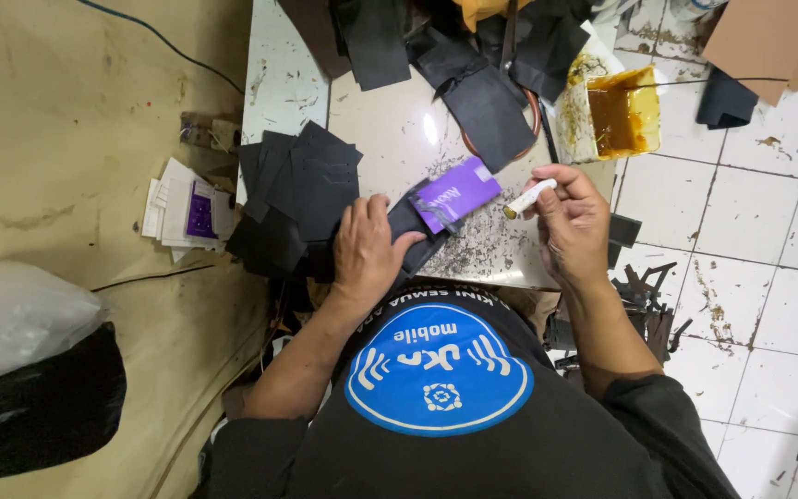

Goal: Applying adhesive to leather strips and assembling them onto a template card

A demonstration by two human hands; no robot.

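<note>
The left hand is laid flat, palm down, on a black leather piece at the near edge of the table, its fingers held together and pressed onto the leather, with the thumb stretched right toward a purple card. That card is seen lying tilted on the upper end of the black piece, with a small grey tab at its lower left corner. The right hand is raised just right of the card, wrist bent inward, and a small white brush with a yellowed tip is pinched between thumb and fingers, the tip pointed left and held just off the card's right end. Both forearms are drawn in close over the dark shirt with its blue round print. A stack of black cut pieces is spread just left of the left hand, reaching over the table's left edge. A glue-smeared open tub of amber adhesive is set at the far right corner, well apart from the brush. More black pieces are heaped along the far edge. Bare tabletop, speckled with dried glue, is left between card and tub. White paper slips are strewn on the floor to the left.
</note>
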